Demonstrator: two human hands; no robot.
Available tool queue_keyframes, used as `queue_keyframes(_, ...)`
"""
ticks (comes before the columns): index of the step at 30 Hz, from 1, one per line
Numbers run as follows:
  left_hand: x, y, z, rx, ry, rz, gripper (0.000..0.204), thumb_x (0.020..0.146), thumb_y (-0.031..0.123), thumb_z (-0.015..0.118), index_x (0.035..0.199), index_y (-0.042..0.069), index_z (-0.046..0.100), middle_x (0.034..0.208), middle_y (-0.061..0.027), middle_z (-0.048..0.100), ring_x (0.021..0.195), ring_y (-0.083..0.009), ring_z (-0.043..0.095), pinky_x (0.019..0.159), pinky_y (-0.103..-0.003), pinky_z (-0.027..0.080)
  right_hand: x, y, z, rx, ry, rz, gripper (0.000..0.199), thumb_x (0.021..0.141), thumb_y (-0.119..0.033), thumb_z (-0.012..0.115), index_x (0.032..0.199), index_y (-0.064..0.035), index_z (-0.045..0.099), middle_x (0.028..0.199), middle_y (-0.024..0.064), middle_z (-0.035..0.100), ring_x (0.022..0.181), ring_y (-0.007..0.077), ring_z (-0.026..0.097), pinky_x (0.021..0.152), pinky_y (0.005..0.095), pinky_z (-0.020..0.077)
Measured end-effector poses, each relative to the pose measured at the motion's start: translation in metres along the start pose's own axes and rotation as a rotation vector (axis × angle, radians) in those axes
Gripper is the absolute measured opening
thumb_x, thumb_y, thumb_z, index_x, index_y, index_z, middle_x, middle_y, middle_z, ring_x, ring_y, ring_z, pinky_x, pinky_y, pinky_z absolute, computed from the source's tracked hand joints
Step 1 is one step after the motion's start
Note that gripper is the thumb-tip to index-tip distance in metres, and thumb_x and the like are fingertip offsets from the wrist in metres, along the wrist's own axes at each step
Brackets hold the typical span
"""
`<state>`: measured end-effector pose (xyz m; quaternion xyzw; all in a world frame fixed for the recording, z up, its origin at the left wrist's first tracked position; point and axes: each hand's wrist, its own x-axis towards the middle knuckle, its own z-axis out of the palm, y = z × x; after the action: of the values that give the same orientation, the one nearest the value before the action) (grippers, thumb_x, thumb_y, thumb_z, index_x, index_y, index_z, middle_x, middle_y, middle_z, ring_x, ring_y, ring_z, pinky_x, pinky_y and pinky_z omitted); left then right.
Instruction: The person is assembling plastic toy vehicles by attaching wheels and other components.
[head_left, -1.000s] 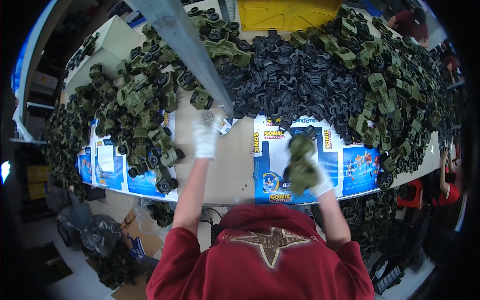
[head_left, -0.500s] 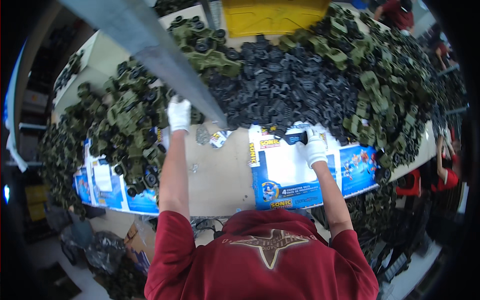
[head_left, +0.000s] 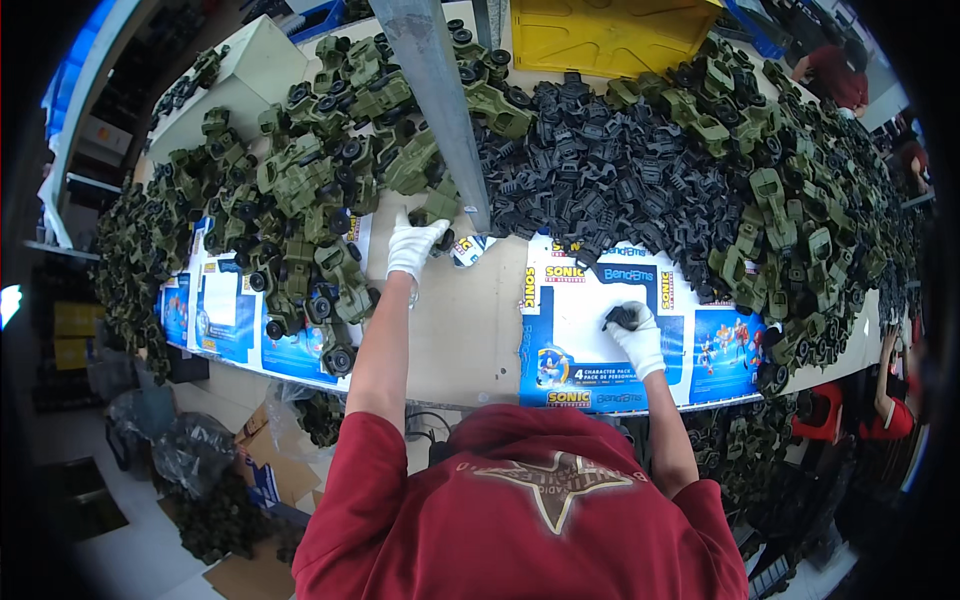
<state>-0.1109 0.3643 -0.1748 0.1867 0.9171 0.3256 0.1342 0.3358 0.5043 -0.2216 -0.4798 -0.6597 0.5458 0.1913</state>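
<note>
In the middle of the frame, the gloved left hand (head_left: 413, 247) reaches with open fingers to a green toy vehicle (head_left: 437, 208). Right of centre, the gloved right hand (head_left: 637, 335) is closed around a small black part (head_left: 620, 318), over a blue printed card (head_left: 610, 340).

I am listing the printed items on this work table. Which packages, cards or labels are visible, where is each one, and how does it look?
Printed card sheet: flat under the right hand, blue and white, cartoon figures.
Second printed sheet: table's left side, blue and white, partly under green toy vehicles.
Small printed scrap: beside the left hand, crumpled, white and blue.
Yellow bin: far edge, rectangular, plain.
</note>
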Motion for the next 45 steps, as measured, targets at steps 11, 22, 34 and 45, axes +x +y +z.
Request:
queue_keyframes(11, -0.178, -0.083, -0.03, 0.487, 0.138, 0.835, 0.049, 0.076, 0.004, 0.061, 0.123, 0.019, 0.059, 0.12, -0.0085, 0.054, 0.124, -0.0333, 0.047, 0.096, -0.049, 0.04, -0.045, -0.056, -0.008, -0.668, 0.042, -0.089, 0.054, 0.073, -0.016, 0.078, 0.123, -0.0167, 0.056, 0.109, 0.016, 0.063, 0.097, 0.0349, 0.064, 0.085, 0.0409, 0.0525)
queue_keyframes(22, -0.165, 0.017, -0.087, 0.45, 0.046, 0.119, 0.063, 0.07, 0.035, 0.08, 0.122, 0.006, 0.059, 0.13, -0.0186, 0.057, 0.126, -0.0346, 0.049, 0.104, -0.043, 0.039, -0.033, -0.065, -0.007, -0.811, -0.093, -0.052, 0.054, 0.074, -0.016, 0.077, 0.124, -0.0172, 0.057, 0.111, 0.0155, 0.064, 0.104, 0.035, 0.062, 0.09, 0.0421, 0.0499)
queue_keyframes(34, -0.164, -0.014, -0.073, 0.286, -0.006, 0.296, 0.072, 0.077, 0.019, 0.071, 0.141, 0.005, 0.041, 0.143, -0.0185, 0.046, 0.132, -0.0341, 0.042, 0.111, -0.041, 0.033, -0.041, -0.053, -0.014, -0.771, -0.038, -0.111, 0.054, 0.076, -0.016, 0.078, 0.126, -0.0109, 0.058, 0.103, 0.0175, 0.067, 0.094, 0.0331, 0.066, 0.084, 0.0373, 0.0527)
queue_keyframes(45, -0.195, 0.012, -0.01, -0.698, -0.2, -0.426, 0.043, 0.079, 0.013, 0.077, 0.117, 0.001, 0.062, 0.103, -0.0061, 0.069, 0.09, -0.0134, 0.064, 0.08, -0.03, 0.053, -0.029, -0.072, 0.001, 0.027, -0.196, -0.002, 0.049, 0.088, -0.018, 0.069, 0.132, -0.0018, 0.057, 0.111, 0.0088, 0.068, 0.095, 0.0163, 0.065, 0.083, 0.0291, 0.0508)
